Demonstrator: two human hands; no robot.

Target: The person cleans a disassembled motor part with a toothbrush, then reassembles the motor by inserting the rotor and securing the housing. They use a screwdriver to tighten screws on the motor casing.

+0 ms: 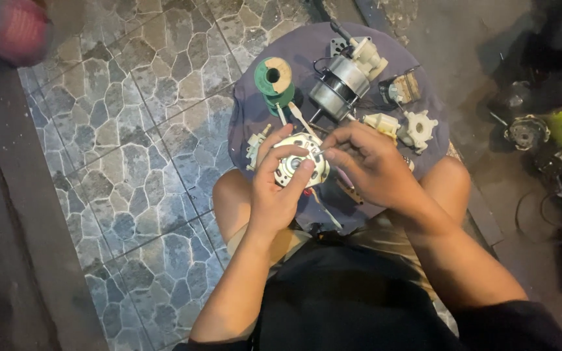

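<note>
My left hand (280, 188) grips a round motor part (300, 168) over the purple stool (245, 110). My right hand (369, 166) pinches a thin tool (320, 152) against it. Behind the part stand a green spool (274, 81) and a silver motor (339, 88).

No packages, labels, signs or screens can be made out here.
</note>
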